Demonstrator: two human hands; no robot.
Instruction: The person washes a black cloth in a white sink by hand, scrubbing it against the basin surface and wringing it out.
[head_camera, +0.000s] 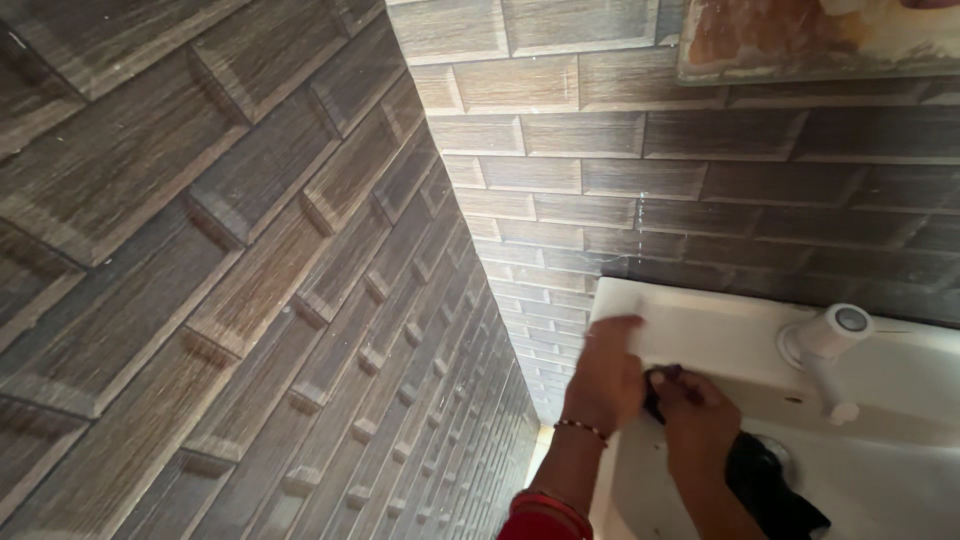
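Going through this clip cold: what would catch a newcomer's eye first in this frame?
First, the wood-grain brick tiles filling the left wall and running behind the white sink at lower right. Next, two hands meeting at the sink's back edge: the left hand, with a beaded bracelet, rests on the rim, while the right hand grips a dark cloth trailing into the basin. A white tap stands just right of them.

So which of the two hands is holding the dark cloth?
The right hand, lower over the white sink, grips the dark cloth. The left hand, with the bead bracelet, rests flat on the sink's rim instead.
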